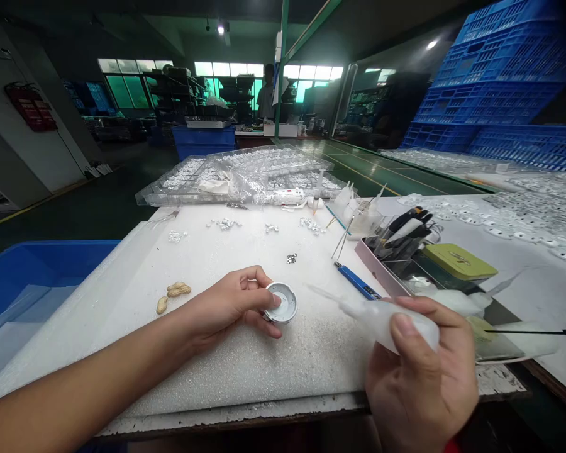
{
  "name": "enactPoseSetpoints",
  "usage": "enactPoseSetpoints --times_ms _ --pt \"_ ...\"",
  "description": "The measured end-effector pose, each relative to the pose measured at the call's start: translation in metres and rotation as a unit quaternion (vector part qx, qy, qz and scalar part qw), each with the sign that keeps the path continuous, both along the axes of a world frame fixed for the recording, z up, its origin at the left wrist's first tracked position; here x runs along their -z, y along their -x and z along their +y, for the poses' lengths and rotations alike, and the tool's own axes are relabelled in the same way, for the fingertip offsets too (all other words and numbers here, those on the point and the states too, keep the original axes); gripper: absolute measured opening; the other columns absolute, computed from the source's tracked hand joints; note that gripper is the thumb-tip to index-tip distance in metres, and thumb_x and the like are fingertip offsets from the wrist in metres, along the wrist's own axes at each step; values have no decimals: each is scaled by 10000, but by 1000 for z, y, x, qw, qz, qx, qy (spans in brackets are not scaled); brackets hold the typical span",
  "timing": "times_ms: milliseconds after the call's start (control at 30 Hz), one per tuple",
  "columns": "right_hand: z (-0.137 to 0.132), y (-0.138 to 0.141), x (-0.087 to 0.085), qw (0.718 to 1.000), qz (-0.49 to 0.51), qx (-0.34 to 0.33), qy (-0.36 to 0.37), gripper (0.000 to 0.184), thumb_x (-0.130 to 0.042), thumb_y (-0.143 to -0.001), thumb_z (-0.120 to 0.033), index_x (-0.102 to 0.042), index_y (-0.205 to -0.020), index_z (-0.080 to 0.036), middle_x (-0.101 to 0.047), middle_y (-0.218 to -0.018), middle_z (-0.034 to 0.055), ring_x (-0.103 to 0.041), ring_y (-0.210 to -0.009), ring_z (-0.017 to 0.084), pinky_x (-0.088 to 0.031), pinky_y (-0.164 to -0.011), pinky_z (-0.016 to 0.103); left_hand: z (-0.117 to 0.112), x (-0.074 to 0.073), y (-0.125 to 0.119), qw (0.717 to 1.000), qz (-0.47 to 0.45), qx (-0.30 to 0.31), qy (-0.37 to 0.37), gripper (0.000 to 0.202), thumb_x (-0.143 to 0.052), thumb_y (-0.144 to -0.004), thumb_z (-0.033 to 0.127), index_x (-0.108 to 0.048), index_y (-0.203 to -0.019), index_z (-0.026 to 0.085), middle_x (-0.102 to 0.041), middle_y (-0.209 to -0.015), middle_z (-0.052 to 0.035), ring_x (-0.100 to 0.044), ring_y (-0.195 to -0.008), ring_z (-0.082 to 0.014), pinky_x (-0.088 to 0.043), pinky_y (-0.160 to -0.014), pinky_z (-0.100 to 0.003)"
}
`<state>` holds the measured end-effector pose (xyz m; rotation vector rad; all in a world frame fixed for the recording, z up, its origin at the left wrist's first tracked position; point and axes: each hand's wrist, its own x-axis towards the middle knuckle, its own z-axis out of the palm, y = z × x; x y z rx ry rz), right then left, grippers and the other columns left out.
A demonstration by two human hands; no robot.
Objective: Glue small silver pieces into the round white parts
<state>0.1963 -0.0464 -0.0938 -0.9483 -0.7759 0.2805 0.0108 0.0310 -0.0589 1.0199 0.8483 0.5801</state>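
My left hand (231,305) grips a small round silver-grey part (282,303) between thumb and fingers and holds it against the white foam pad (245,358). My right hand (422,371) is closed round a soft translucent squeeze bottle (382,318). Its thin nozzle points left toward the round part, with the tip a little short of it. A blue-handled tool (356,281) lies on the foam between the two hands.
Peanuts (174,292) lie left of my left hand. Small metal pieces (291,258) are scattered farther back. Clear trays of parts (207,182) sit at the far edge, a tool tray with pliers (400,239) and a yellow-green tin (460,261) at right, a blue bin (33,277) at left.
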Motion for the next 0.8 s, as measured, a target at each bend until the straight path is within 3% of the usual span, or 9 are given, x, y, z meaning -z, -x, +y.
enactPoseSetpoints --times_ms 100,200,300,433,500,567,633,700,800 --pt "-8 -12 3 997 7 -41 69 294 -738 -810 -336 -558 -1002 -204 -672 -868 11 -657 -718 116 -518 -656 214 -1 -1 -1 1000 4 -2 -2 210 -734 -757 156 -531 -810 157 -645 -770 -21 -655 -634 -133 -588 -585 -222" --pt "-11 -17 10 985 -75 -109 108 332 -748 -805 -281 -467 -975 -234 -713 -917 32 -719 -862 161 -568 -763 251 -3 -3 -1 1000 14 -6 -4 214 -734 -761 169 -523 -793 160 -633 -775 -5 -655 -614 -124 -568 -564 -191" --pt "-11 -15 19 960 -188 -144 147 317 -690 -848 -250 -408 -991 -262 -690 -1017 34 -695 -986 156 -564 -815 248 -5 -3 -2 1000 21 -3 -6 217 -733 -760 179 -517 -781 165 -622 -759 8 -644 -603 -118 -569 -565 -189" --pt "-17 -13 25 928 -295 -137 181 336 -630 -896 -253 -398 -1138 -273 -638 -1134 63 -647 -1062 168 -552 -865 312 -5 0 -2 999 30 3 -16 216 -741 -764 204 -528 -790 176 -613 -765 18 -622 -632 -112 -582 -593 -198" --pt "-24 -19 24 938 -310 -65 138 386 -684 -852 -243 -449 -1157 -245 -598 -1164 85 -606 -1100 197 -520 -901 352 -5 2 -1 999 36 5 -18 222 -752 -764 221 -536 -794 179 -611 -770 21 -613 -639 -107 -579 -595 -190" --pt "-31 -32 21 955 -278 81 59 397 -756 -771 -210 -519 -1089 -216 -557 -1086 70 -582 -988 188 -485 -841 332 -4 3 0 999 41 4 -17 226 -759 -765 240 -542 -790 182 -614 -763 19 -604 -641 -108 -579 -597 -190" --pt "-38 -53 17 950 -211 228 17 435 -789 -726 -211 -538 -1082 -208 -488 -1007 38 -505 -830 151 -422 -747 304 -4 4 0 999 43 4 -19 222 -760 -768 250 -549 -786 184 -618 -764 15 -596 -645 -112 -581 -598 -197" --pt "-43 -77 14 934 -171 304 74 527 -779 -748 -309 -523 -1198 -212 -450 -1009 37 -442 -796 155 -375 -733 318 -5 4 0 999 44 4 -22 221 -763 -765 251 -553 -781 186 -616 -761 15 -588 -646 -115 -581 -596 -201" --pt "-47 -108 10 898 -226 308 219 451 -669 -823 -507 -623 -1152 -202 -514 -963 53 -450 -849 208 -372 -775 365 -4 4 -1 998 52 4 -21 234 -775 -756 257 -552 -770 187 -610 -759 15 -581 -648 -118 -582 -598 -209"
